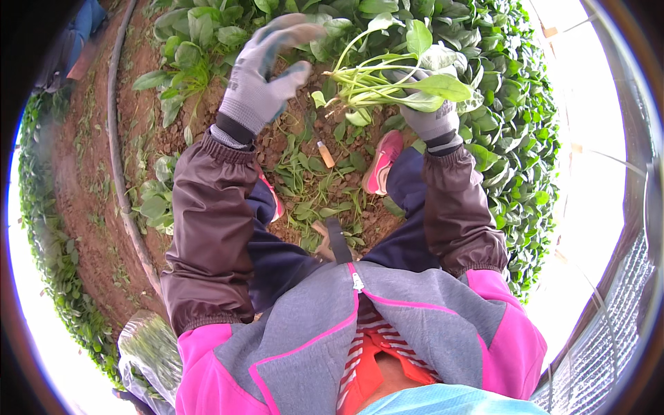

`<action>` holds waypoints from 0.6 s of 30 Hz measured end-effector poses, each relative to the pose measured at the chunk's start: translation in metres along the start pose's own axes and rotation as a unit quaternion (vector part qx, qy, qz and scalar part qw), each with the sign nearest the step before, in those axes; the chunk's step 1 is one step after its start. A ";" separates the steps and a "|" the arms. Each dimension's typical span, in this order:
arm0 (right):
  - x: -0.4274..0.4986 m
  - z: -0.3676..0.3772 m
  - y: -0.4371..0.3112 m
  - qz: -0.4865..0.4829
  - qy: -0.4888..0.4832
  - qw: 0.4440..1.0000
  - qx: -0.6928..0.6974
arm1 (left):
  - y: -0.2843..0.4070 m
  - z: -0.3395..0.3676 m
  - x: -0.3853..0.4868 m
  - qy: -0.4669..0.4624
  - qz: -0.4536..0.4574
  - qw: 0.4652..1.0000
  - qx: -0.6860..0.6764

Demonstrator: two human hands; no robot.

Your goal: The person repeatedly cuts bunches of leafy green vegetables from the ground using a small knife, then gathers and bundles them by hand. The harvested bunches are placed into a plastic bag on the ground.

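My right hand (431, 120), in a grey knit work glove, grips a bunch of leafy greens (373, 83) that look like spinach. Their pale stems and root ends point left, while broad leaves cover most of my fingers. To the left, my gloved left hand (262, 78) is raised over the soil with fingers spread and slightly blurred; nothing is in it. Between my feet lies a small orange-handled tool (326, 154) on the ground. Its blade or tip cannot be made out. Loose cut leaves and stems (306, 168) are scattered around it.
Dense rows of growing greens (508, 129) stand ahead and right. A grey hose (115, 114) runs along the soil at left. Behind my left arm sits a clear plastic bag (148, 347) of greens. Part of another person (85, 28) in blue shows at upper left.
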State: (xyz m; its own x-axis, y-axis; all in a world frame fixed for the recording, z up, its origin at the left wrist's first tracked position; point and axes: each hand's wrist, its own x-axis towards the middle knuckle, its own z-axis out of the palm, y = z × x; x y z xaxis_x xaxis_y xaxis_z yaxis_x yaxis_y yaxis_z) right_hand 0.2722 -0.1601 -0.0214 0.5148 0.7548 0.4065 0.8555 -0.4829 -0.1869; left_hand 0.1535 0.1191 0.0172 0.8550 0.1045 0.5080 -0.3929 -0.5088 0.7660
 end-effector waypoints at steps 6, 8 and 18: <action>0.002 0.013 0.004 -0.064 0.036 0.997 -0.019 | 0.015 0.009 -0.003 -0.104 0.079 0.955 0.265; 0.001 0.015 0.004 -0.068 0.039 0.996 -0.036 | 0.018 0.008 -0.003 -0.135 0.060 0.939 0.310; -0.001 0.018 0.007 -0.066 0.053 0.995 -0.055 | 0.019 -0.003 0.000 -0.047 0.076 0.981 0.175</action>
State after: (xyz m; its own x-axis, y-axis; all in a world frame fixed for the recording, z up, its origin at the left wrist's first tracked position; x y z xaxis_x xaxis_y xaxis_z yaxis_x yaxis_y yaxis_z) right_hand 0.2787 -0.1566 -0.0398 0.3844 0.7666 0.5143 0.9010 -0.4330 -0.0280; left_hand 0.1456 0.1122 0.0328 0.8292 -0.0673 0.5548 -0.3933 -0.7755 0.4938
